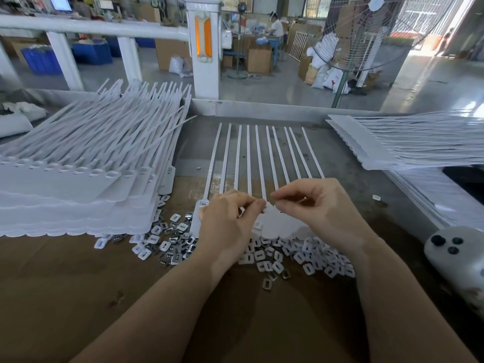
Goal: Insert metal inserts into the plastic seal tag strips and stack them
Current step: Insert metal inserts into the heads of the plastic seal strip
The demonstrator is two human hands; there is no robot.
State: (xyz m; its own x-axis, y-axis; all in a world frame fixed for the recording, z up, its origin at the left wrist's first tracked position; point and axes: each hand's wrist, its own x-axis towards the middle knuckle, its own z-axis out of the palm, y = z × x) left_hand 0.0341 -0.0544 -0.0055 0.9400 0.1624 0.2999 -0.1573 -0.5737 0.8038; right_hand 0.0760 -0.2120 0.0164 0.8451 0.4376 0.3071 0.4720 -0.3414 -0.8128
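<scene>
A white plastic seal tag strip (264, 158) lies flat in the middle of the table, its several thin tails pointing away from me. Both hands hover over its tag end. My left hand (227, 226) has its fingers curled, thumb and forefinger pinching at the tag heads. My right hand (319, 208) pinches a small piece between thumb and forefinger just above the same spot; the piece is too small to identify. A loose heap of metal inserts and white caps (167, 242) spreads along the near edge of the strip, continuing to the right (314, 258).
A tall stack of seal tag strips (78, 179) fills the left of the table. Another stack (419, 145) lies at the far right. A grey controller-like device (455, 258) sits at the right edge. Brown cardboard (78, 284) covers the near table. A white post (205, 53) stands behind.
</scene>
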